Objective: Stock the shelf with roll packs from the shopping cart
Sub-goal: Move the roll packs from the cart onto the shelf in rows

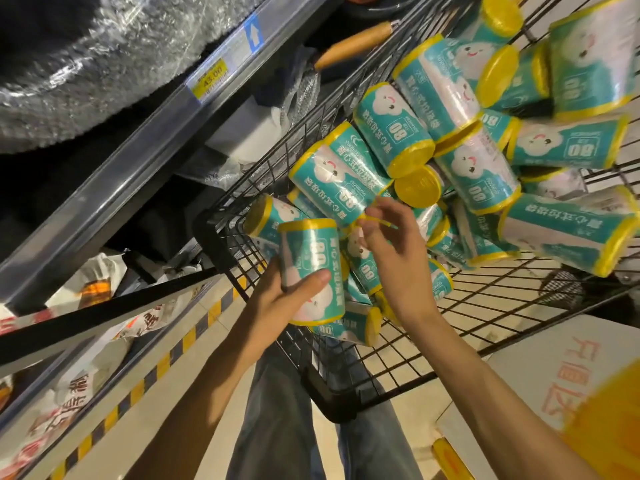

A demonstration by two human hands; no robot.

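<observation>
Two bare forearms reach up from 6 o'clock. Left hand (277, 292) grips one teal-and-yellow plastic-wrapped roll pack (311, 271), upright, just over black wire shopping cart (381, 355) rim. Right hand (394, 251), fingers loosely apart, holds nothing, touching heaped roll packs (485, 161) inside cart, 1 o'clock. Grey metal shelf (138, 161) w/ yellow price tag (210, 79) at 10 o'clock.

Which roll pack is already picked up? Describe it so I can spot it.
Find the black wire cart, then its near left corner. There the left hand grips one pack upright. Unlike the heaped packs, it is clear of the pile.
</observation>
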